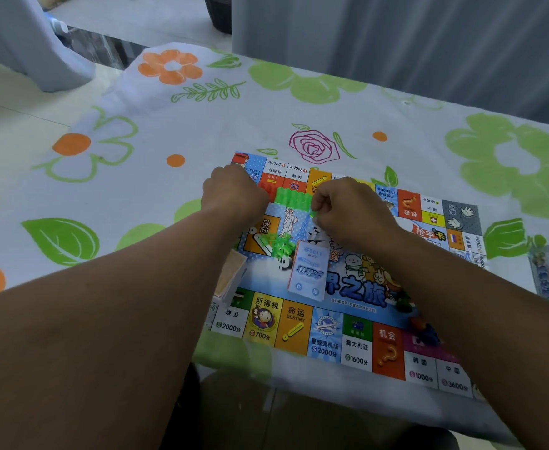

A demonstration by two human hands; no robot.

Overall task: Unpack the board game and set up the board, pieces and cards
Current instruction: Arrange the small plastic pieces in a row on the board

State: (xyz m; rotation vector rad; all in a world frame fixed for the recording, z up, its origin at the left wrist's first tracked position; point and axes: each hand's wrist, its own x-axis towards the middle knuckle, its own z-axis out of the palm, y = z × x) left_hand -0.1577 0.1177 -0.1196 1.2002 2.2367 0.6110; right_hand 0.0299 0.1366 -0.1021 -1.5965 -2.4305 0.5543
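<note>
Both bare forearms reach in from the near edge of the table (201,125). Left hand (234,193) knuckles-up, fingers curled under, grip hidden. Right hand (351,211) near it, pinching a small green piece (313,213).

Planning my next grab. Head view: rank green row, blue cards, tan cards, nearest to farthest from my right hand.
1. green row, just left of the right hand.
2. blue cards, middle of the board.
3. tan cards, its left edge.
</note>
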